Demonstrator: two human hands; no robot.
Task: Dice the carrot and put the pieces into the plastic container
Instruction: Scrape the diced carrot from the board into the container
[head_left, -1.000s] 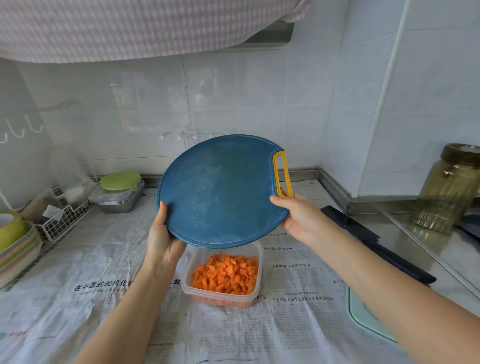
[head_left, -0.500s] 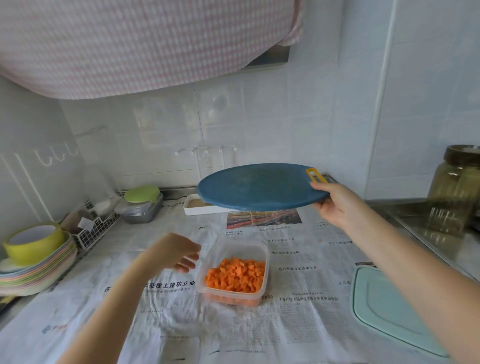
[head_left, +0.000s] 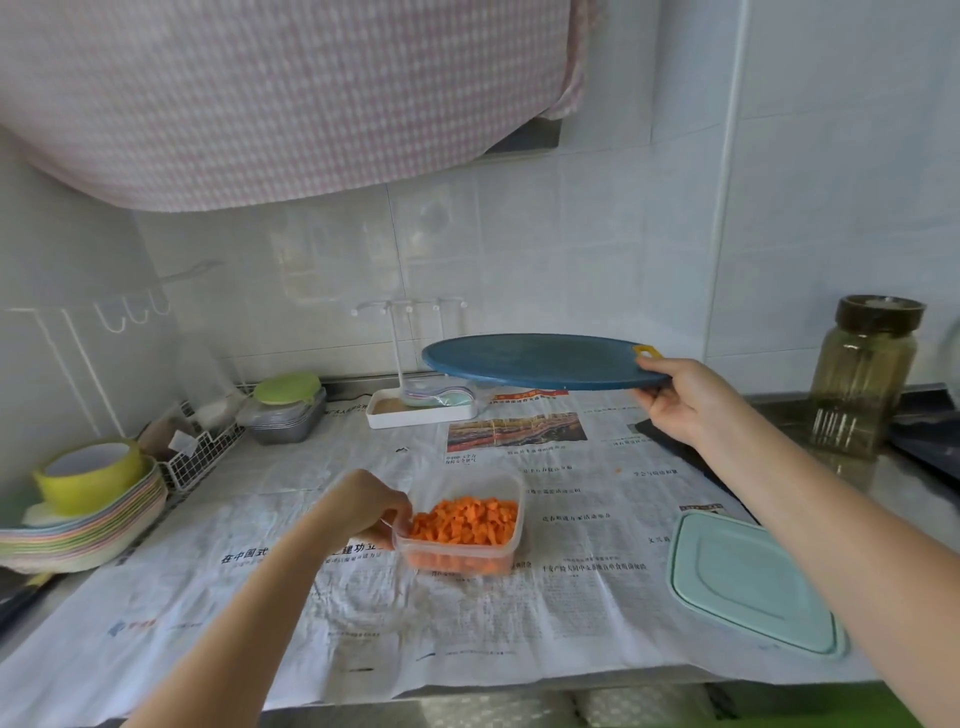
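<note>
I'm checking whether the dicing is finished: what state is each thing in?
plastic container: open, full of diced carrot
teal lid: off, flat on the newspaper
cutting board: lifted, roughly level, bare
left hand: grips the container's left rim
right hand: holds the board's edge
glass jar: upright, lid on

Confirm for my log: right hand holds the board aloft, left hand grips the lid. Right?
No: head view shows the left hand gripping the container; the lid lies apart; the right hand holds the board aloft.
</note>
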